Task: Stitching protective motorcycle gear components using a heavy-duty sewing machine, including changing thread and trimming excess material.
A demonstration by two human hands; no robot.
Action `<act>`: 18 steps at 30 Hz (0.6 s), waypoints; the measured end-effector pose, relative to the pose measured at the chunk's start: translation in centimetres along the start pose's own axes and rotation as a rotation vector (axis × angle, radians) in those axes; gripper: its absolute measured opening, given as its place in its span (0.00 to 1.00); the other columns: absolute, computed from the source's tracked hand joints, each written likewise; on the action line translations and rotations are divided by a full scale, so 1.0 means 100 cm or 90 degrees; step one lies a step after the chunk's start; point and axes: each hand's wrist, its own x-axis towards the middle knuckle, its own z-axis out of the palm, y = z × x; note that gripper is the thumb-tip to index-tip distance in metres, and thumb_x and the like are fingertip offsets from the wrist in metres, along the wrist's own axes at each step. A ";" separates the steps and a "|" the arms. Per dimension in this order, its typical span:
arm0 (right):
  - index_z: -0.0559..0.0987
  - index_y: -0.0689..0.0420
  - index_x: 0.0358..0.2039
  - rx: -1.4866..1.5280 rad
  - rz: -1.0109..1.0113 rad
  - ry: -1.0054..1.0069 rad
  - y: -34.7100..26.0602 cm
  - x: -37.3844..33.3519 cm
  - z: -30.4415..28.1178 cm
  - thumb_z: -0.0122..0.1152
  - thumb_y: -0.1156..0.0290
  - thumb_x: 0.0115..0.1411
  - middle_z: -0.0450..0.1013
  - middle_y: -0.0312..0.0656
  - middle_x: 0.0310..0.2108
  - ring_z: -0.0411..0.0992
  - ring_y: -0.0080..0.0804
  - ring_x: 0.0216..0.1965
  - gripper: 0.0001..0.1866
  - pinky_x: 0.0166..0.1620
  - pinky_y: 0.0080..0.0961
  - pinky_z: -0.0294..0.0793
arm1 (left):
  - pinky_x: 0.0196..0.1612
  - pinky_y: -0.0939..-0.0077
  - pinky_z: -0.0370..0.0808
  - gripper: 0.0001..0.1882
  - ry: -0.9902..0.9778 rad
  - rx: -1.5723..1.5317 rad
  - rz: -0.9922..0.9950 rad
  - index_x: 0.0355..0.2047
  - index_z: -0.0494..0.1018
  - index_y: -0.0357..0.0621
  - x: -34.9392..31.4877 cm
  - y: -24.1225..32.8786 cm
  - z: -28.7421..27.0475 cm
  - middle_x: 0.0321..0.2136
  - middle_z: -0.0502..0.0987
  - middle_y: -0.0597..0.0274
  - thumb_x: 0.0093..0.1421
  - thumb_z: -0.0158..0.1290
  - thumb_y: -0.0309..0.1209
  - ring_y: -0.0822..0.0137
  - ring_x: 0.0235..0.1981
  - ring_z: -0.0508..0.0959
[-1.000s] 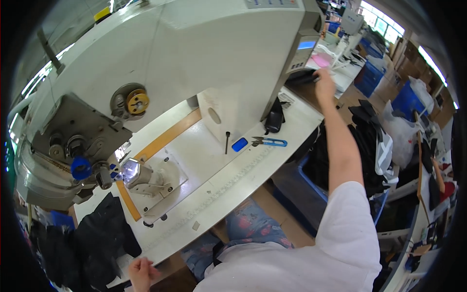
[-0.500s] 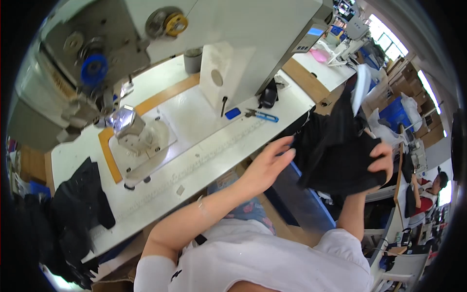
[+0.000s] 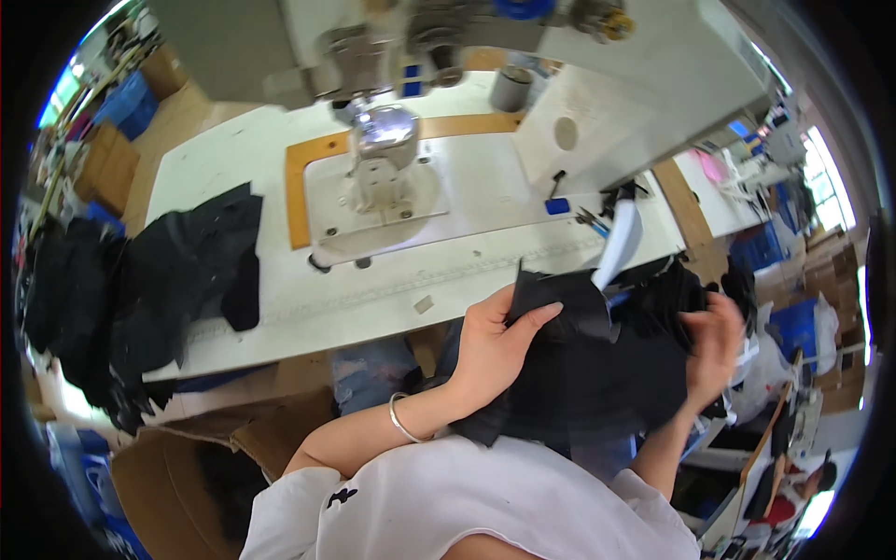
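My left hand (image 3: 493, 350) is closed on the edge of a black fabric piece (image 3: 597, 383), thumb on top, in front of the table's near edge. The fabric hangs down over my lap. My right hand (image 3: 714, 350) is at the right side of the fabric, beside a bunched black fabric bundle (image 3: 667, 299). Its fingers are bent and smeared by motion, so whether they grip the cloth is unclear. A white, curved flat strip (image 3: 623, 245) sticks up from behind the fabric between my hands; its lower end is hidden.
A sewing machine (image 3: 383, 177) stands on the white table (image 3: 392, 308). Black fabric pieces (image 3: 187, 261) lie at the table's left. Blue-handled snips (image 3: 592, 222), a blue block (image 3: 557, 206) and a grey cup (image 3: 511, 91) are on top. An open cardboard box (image 3: 159, 495) sits lower left.
The view has swung left. My left hand, open and beside the fabric before, now grips its edge. The fabric has come down in front of me and spread out between both hands.
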 end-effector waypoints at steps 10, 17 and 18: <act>0.65 0.60 0.60 -0.184 -0.177 -0.546 -0.129 0.006 0.086 0.70 0.78 0.45 0.68 0.51 0.55 0.65 0.50 0.57 0.40 0.58 0.36 0.64 | 0.34 0.74 0.75 0.12 0.224 0.201 0.144 0.40 0.75 0.35 0.007 0.016 -0.038 0.29 0.82 0.51 0.56 0.60 0.27 0.69 0.29 0.81; 0.78 0.63 0.45 0.050 -0.396 -0.450 -0.194 -0.005 0.077 0.58 0.78 0.53 0.76 0.50 0.44 0.73 0.44 0.48 0.17 0.56 0.40 0.67 | 0.25 0.72 0.71 0.10 0.312 0.299 0.256 0.37 0.74 0.34 0.018 0.047 -0.054 0.22 0.77 0.50 0.58 0.59 0.27 0.61 0.17 0.72; 0.79 0.62 0.43 0.113 -0.458 -0.520 -0.189 -0.021 0.103 0.62 0.77 0.51 0.76 0.51 0.42 0.74 0.46 0.46 0.17 0.56 0.44 0.67 | 0.25 0.72 0.71 0.10 0.349 0.312 0.251 0.37 0.74 0.34 0.017 0.040 -0.068 0.22 0.77 0.50 0.58 0.59 0.27 0.61 0.17 0.72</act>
